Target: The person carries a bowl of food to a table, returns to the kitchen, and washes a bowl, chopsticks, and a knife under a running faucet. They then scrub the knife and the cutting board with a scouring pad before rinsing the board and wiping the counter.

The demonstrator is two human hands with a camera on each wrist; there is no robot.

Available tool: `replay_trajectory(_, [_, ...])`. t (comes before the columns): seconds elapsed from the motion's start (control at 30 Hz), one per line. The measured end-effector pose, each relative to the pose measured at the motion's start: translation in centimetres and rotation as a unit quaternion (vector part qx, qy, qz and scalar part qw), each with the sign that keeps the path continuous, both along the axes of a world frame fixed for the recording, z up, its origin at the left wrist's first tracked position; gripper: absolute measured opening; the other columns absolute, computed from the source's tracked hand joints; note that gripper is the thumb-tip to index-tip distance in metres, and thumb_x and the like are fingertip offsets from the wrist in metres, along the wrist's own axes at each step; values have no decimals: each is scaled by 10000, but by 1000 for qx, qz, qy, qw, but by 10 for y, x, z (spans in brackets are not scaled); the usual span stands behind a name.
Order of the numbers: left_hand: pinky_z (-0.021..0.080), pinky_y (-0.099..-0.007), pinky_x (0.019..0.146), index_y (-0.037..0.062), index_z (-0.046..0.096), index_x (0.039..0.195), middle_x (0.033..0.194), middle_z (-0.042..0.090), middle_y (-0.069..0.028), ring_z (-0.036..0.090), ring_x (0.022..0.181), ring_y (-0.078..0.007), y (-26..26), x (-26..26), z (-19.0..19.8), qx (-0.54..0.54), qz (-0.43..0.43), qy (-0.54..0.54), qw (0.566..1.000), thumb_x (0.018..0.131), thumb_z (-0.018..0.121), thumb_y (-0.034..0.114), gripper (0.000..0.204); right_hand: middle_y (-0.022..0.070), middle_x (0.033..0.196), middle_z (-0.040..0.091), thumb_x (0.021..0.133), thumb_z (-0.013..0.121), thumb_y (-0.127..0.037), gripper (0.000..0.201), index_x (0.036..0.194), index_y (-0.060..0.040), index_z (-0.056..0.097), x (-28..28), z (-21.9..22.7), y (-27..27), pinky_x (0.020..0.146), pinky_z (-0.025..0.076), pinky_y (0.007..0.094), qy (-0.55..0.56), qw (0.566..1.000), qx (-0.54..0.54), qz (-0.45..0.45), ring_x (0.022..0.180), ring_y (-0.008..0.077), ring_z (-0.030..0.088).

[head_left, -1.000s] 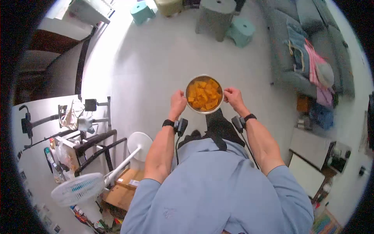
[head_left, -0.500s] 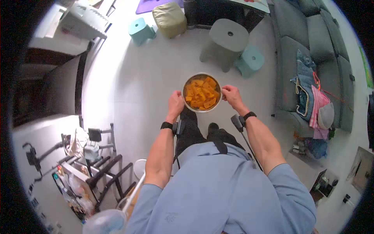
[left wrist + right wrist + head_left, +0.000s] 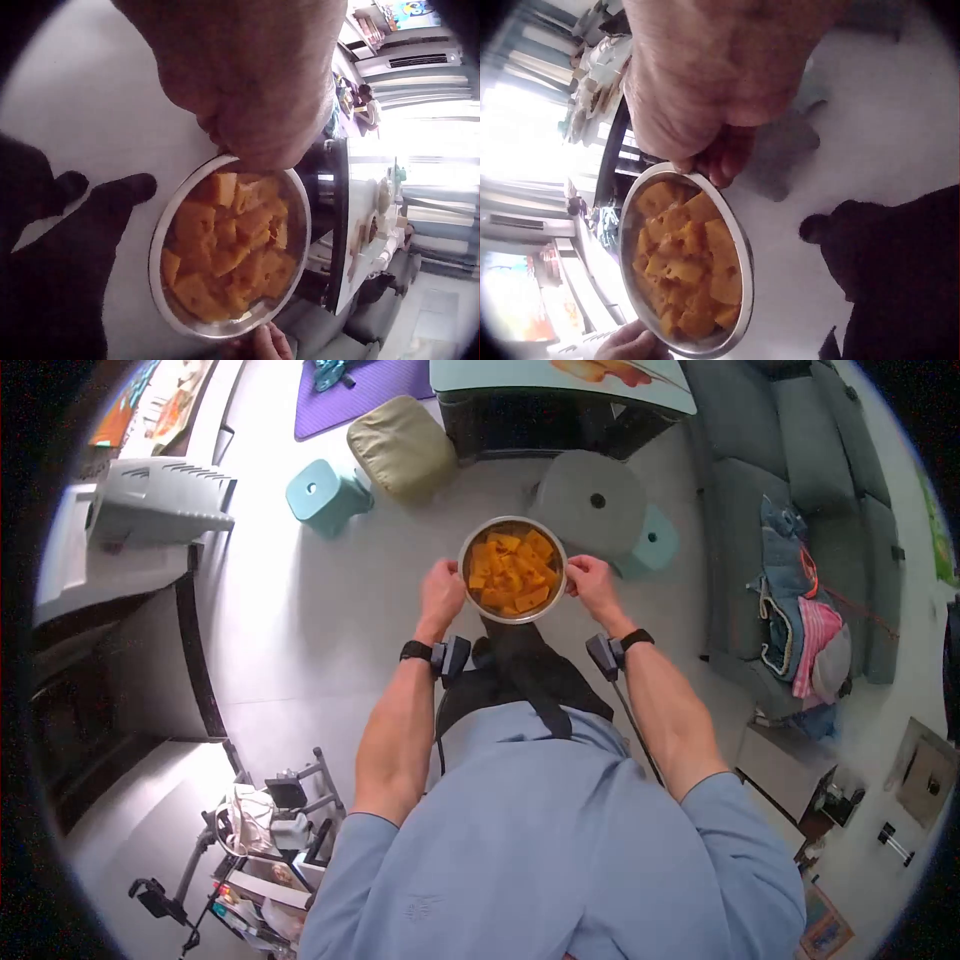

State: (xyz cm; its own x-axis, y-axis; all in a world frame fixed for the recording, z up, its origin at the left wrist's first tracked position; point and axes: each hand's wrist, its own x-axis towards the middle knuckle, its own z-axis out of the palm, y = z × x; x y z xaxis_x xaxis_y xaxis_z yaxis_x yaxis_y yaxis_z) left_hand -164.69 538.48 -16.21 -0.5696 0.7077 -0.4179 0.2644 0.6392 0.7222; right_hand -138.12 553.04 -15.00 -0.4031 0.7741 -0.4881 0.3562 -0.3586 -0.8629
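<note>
A round metal bowl point(image 3: 513, 621) is held out in front of the body, above the floor. Orange chunks point(image 3: 512, 570), looking like cut pumpkin, fill it. My left hand point(image 3: 442, 595) grips the rim at the left side, and my right hand point(image 3: 594, 582) pinches it at the right, thumb near the edge with fingers curled beneath. In the left wrist view the left hand point(image 3: 255, 112) covers the near part of the rim. The right wrist view has the right hand point(image 3: 712, 90) with its curled fingertips at the rim.
Ahead stand a grey stool point(image 3: 590, 500), teal stools point(image 3: 325, 495), a beige pouf point(image 3: 403, 448) and a table point(image 3: 560, 388). A grey sofa point(image 3: 745, 520) with clothes lines the right. A rack point(image 3: 290, 810) stands at lower left, a purple mat point(image 3: 370, 400) beyond.
The person has walked forward: the stools, pouf and table have come closer, and the fan at lower left has left view. Both hands keep hold of the bowl.
</note>
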Motion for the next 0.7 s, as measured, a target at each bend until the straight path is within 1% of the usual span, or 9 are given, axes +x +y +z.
replay_trajectory(0.03, [525, -475, 904, -24, 665, 1117, 1061, 709, -257, 673, 1049, -421, 20, -15, -3, -4, -1, 0, 1000, 919, 528, 142, 293, 43, 748, 670, 966, 623, -131, 171, 978, 28, 686, -15, -1, 19, 562, 508, 286, 0, 1000, -4, -12, 623, 110, 625])
replay_trajectory(0.1, [531, -470, 889, -16, 674, 1083, 1025, 716, -249, 681, 1015, -420, 59, -41, -2, 26, -23, 46, 998, 914, 532, 127, 263, 42, 754, 673, 965, 622, -128, 173, 985, 29, 692, -42, -4, 56, 563, 507, 282, -11, 1000, -3, -11, 624, 107, 626])
replay_trajectory(0.17, [532, -470, 886, -12, 676, 1075, 1028, 715, -249, 681, 1011, -421, 103, -71, 9, 16, -21, 42, 999, 912, 536, 123, 254, 41, 759, 676, 964, 621, -126, 176, 993, 30, 697, -77, -5, 101, 563, 507, 278, -14, 1000, 4, -9, 625, 105, 626])
replay_trajectory(0.23, [533, -469, 882, -9, 678, 1066, 1031, 715, -248, 681, 1006, -422, 134, -99, 9, 8, -22, 31, 999, 910, 541, 119, 245, 43, 772, 683, 959, 622, -134, 192, 1010, 32, 704, -104, -3, 133, 567, 507, 276, -22, 1000, 20, 1, 624, 106, 626])
replay_trajectory(0.3, [535, -473, 871, -7, 679, 1063, 1019, 716, -244, 682, 989, -424, 177, -123, 6, 20, 2, 40, 999, 909, 544, 121, 242, 43, 773, 685, 958, 624, -141, 198, 1009, 33, 703, -128, -1, 176, 568, 508, 275, -31, 999, 31, 4, 624, 106, 628])
replay_trajectory(0.37, [535, -475, 867, -6, 680, 1060, 1014, 718, -241, 683, 983, -424, 214, -140, 6, 26, 1, 32, 999, 909, 544, 125, 242, 42, 775, 687, 956, 626, -149, 204, 1007, 33, 702, -143, 1, 207, 569, 509, 275, -45, 998, 32, 1, 625, 107, 630])
replay_trajectory(0.5, [533, -476, 862, -2, 684, 1048, 999, 723, -230, 688, 975, -416, 293, -173, 6, 41, -6, 30, 999, 908, 545, 135, 241, 34, 768, 685, 956, 626, -161, 200, 988, 20, 706, -174, 8, 276, 570, 509, 276, -37, 998, 29, -35, 629, 105, 631])
replay_trajectory(0.63, [534, -475, 858, 1, 689, 1040, 992, 727, -221, 689, 969, -412, 373, -204, 7, 46, -17, 15, 999, 904, 548, 135, 238, 29, 767, 683, 957, 624, -144, 176, 973, 10, 707, -201, 0, 344, 570, 507, 279, -44, 997, 32, -57, 631, 105, 630])
replay_trajectory(0.7, [532, -478, 847, 5, 691, 1038, 982, 730, -213, 693, 962, -404, 401, -218, 2, 61, -37, 16, 997, 904, 544, 142, 242, 28, 764, 681, 958, 622, -138, 171, 973, 11, 705, -211, -7, 364, 571, 509, 282, -56, 996, 28, -69, 629, 104, 629])
